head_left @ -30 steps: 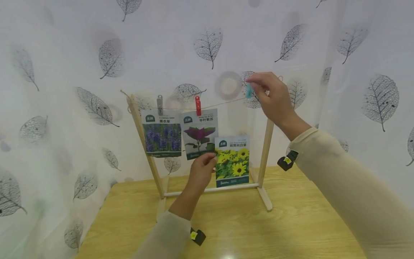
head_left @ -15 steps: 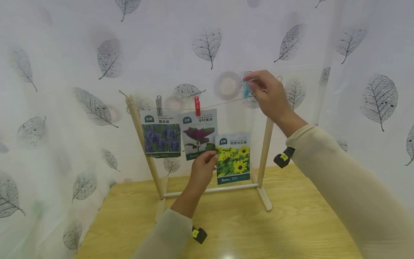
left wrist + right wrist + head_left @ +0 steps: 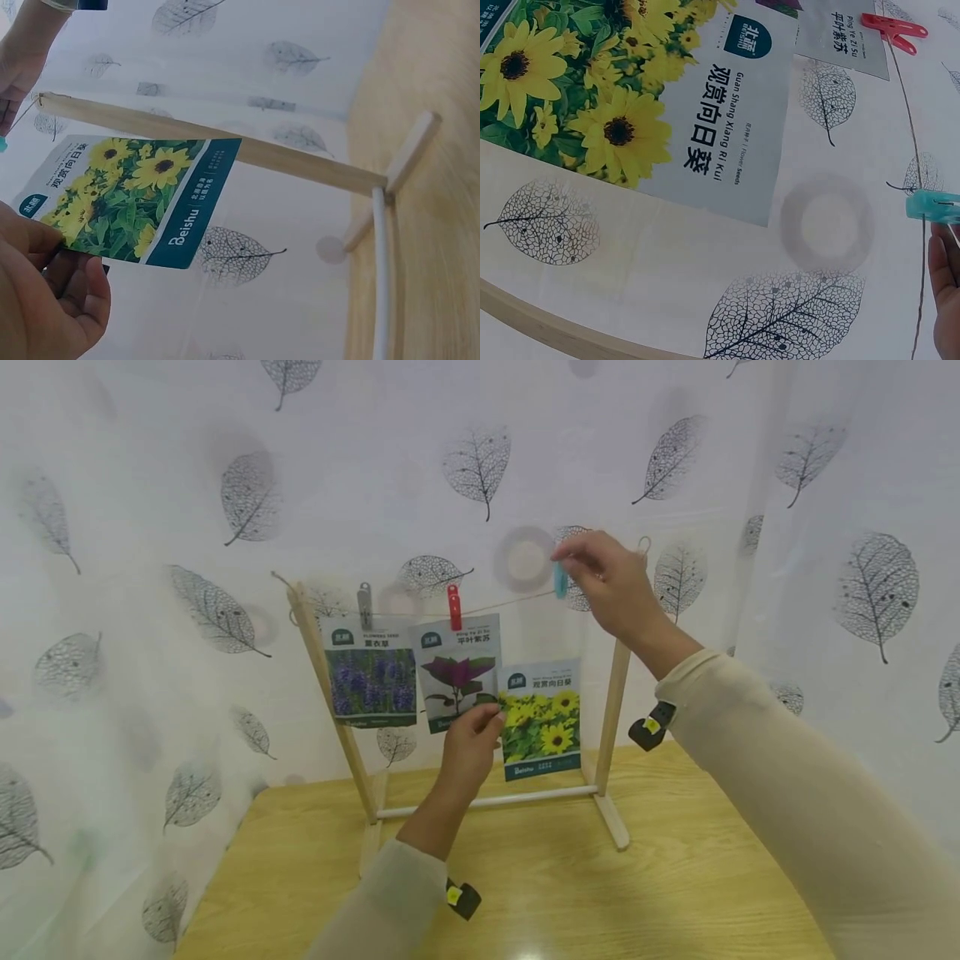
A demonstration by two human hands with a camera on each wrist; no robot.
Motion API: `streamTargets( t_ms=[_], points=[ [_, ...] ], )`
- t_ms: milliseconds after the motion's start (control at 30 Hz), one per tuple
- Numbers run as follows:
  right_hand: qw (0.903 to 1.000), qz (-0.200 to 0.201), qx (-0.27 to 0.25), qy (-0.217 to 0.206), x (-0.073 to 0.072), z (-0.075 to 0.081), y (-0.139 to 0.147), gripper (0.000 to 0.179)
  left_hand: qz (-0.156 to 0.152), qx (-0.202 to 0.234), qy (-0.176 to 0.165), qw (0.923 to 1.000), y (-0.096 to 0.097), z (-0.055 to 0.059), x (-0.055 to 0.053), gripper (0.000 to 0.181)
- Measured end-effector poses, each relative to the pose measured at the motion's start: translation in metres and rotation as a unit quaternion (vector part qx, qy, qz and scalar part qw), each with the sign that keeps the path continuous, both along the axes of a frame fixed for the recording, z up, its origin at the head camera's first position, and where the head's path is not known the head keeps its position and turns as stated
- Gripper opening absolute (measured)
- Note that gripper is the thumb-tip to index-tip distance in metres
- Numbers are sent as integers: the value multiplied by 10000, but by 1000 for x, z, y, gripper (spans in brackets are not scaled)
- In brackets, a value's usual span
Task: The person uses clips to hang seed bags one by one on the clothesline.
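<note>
My left hand (image 3: 472, 745) pinches the left edge of a seed packet (image 3: 542, 720) with yellow sunflowers, held upright below the string (image 3: 517, 602). In the left wrist view the thumb and curled fingers grip the packet (image 3: 127, 199) at its edge. Up at the string, my right hand (image 3: 611, 578) pinches a light blue clothespin (image 3: 560, 581); in the right wrist view the clothespin (image 3: 934, 206) lies across the string. A red clothespin (image 3: 454, 607) holds a purple-leaf packet (image 3: 459, 672) on the string, and a grey clothespin (image 3: 364, 607) holds a lavender packet (image 3: 371, 681).
The string runs between two wooden posts (image 3: 617, 693) of a stand, joined low down by a white rod (image 3: 495, 799). It stands on a wood-grain table (image 3: 555, 877). Behind hangs a pale curtain (image 3: 405, 468) printed with leaves.
My left hand has raised the sunflower packet slightly toward the string. The right hand has slid a little left along the string with the blue clothespin.
</note>
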State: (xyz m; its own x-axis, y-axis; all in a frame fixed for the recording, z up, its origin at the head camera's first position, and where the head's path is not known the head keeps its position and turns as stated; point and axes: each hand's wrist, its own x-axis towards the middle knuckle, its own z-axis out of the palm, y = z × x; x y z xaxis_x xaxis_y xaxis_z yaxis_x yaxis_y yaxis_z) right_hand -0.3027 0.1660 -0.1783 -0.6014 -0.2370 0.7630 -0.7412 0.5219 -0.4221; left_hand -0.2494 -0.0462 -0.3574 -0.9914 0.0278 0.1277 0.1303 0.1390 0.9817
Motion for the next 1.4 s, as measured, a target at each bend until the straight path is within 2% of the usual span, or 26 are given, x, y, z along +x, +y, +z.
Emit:
streamTargets(
  t_ms=[400,600,833,1100,1400],
  points=[
    [9994,300,-110,-100,-1,-4,1,19,32,2,93,10000,5,11,-3,26],
    [9995,159,-63,-255,-1,-8,2,20,125,96,150,9998,9,20,-7,26],
    [9995,-70,55,-314,2,-10,1,21,132,197,38,9997,11,25,-8,26],
    [9995,26,125,-277,3,-14,-1,21,150,179,125,9996,13,31,-9,28],
    [9995,40,275,-153,2,-15,-3,19,52,306,425,9986,16,37,-8,27]
  ],
)
